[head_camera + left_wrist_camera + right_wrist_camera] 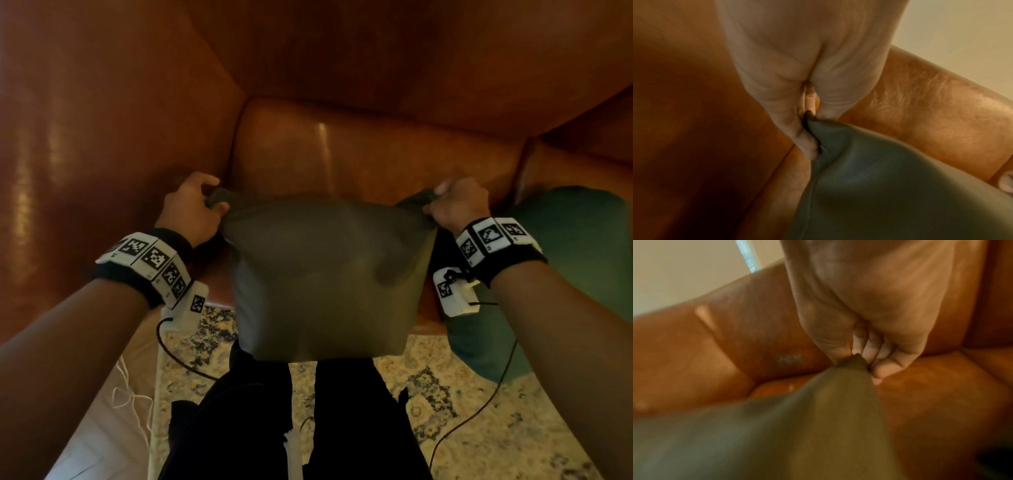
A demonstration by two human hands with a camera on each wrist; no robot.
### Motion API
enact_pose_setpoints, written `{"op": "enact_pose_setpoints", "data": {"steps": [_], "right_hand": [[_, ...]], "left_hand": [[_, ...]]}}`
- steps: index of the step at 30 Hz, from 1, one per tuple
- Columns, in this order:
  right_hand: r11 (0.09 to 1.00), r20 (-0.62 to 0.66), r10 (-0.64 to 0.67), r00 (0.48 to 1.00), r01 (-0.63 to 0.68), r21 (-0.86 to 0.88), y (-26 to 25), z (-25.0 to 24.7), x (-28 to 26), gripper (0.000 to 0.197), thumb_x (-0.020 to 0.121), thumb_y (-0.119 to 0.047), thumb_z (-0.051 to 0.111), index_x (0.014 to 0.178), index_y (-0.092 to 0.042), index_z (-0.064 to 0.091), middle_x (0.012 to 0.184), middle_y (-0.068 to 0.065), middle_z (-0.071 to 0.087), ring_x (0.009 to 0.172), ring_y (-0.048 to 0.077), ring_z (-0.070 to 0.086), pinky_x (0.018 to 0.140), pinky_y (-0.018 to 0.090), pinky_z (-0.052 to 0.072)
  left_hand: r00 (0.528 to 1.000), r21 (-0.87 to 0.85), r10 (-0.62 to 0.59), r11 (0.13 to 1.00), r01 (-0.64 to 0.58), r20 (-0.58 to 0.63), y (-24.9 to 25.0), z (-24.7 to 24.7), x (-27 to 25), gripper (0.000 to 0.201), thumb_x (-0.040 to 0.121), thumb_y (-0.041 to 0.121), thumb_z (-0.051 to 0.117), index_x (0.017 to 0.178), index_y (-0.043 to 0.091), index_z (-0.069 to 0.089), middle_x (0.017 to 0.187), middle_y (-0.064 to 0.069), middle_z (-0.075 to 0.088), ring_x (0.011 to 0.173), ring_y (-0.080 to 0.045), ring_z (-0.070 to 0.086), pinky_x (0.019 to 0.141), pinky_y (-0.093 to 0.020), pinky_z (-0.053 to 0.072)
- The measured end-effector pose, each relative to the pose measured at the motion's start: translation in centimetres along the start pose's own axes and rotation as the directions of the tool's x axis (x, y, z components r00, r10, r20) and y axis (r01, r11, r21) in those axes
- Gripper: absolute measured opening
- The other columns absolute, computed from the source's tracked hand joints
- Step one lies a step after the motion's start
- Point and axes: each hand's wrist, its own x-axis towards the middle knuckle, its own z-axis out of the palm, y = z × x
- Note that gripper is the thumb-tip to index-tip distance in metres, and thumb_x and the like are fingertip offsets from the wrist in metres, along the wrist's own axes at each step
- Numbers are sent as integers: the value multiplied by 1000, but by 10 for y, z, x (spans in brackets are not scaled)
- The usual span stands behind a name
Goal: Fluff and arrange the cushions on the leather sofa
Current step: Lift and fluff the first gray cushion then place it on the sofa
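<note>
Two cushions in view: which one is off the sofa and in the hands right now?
The olive cushion: left hand and right hand grip its top corners. The teal cushion lies untouched to its right.

A brown leather sofa (359, 154) carries a teal cushion (565, 246) at the right end of its seat, hanging over the front edge above a patterned rug (445, 394) on the floor.

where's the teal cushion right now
In the head view the teal cushion sits at the right, on the sofa seat's front edge, beyond the right hand and beside the held olive cushion.
</note>
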Motion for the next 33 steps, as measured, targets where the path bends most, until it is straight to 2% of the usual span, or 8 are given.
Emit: {"op": "enact_pose_setpoints", "data": {"steps": [4,8,10,14,16,23,27,33], "right_hand": [[914,60,173,983,-183,362,9,0,0,44,72,8,76,98,-19,54,92,3,54,83,22,57,66,36,53],[731,170,296,940,-337,593,13,5,-2,30,78,-17,84,101,-13,66,106,9,67,92,28,67,76,36,60],[804,155,329,932,-362,472,16,8,-3,60,85,-44,76,131,-8,62,127,11,65,112,35,65,95,43,57],[996,15,75,997,-75,48,18,2,-2,20,100,-20,64,86,-5,63,106,17,65,98,34,65,81,33,50],[1000,6,10,1000,-10,2,17,-2,1,5,97,-12,68,93,-11,67,103,11,63,93,24,59,82,28,48],[993,-20,83,996,-81,91,20,-19,9,40,109,-28,47,112,7,65,109,18,66,105,33,67,98,45,56],[914,110,163,980,-192,356,25,-28,20,31,105,-27,52,95,-4,70,106,17,77,81,25,77,71,36,63],[976,109,-14,994,-10,219,18,-9,-5,40,100,-52,60,102,-13,70,118,13,71,99,29,71,94,46,61]], "left_hand": [[1000,-20,-9,1000,9,-14,6,1,0,51,91,21,77,136,29,54,120,-7,66,124,-27,56,107,-39,47],[999,-22,-10,1000,9,-50,8,1,-2,51,90,25,78,136,22,56,119,-8,67,125,-22,48,103,-32,40],[997,-10,9,1000,-10,-74,10,3,-6,46,95,27,73,137,18,58,124,-11,66,124,-22,47,97,-29,37],[994,-36,17,999,-21,-104,12,6,-10,43,97,26,70,137,17,58,123,-11,66,110,-14,47,94,-29,39],[994,-52,21,998,-27,-109,9,7,-9,42,95,29,72,134,20,59,119,-9,68,120,-21,53,101,-36,44],[988,-56,59,996,-68,-145,4,14,-9,41,106,34,52,143,16,54,136,-12,64,133,-32,54,111,-39,40],[990,-129,99,985,-112,-103,5,24,-8,49,108,27,49,155,18,40,154,-6,51,143,-23,46,112,-25,32],[990,-246,-25,967,58,138,-5,38,-20,99,79,87,57,158,36,29,156,5,48,142,-22,46,122,-46,32]]}}
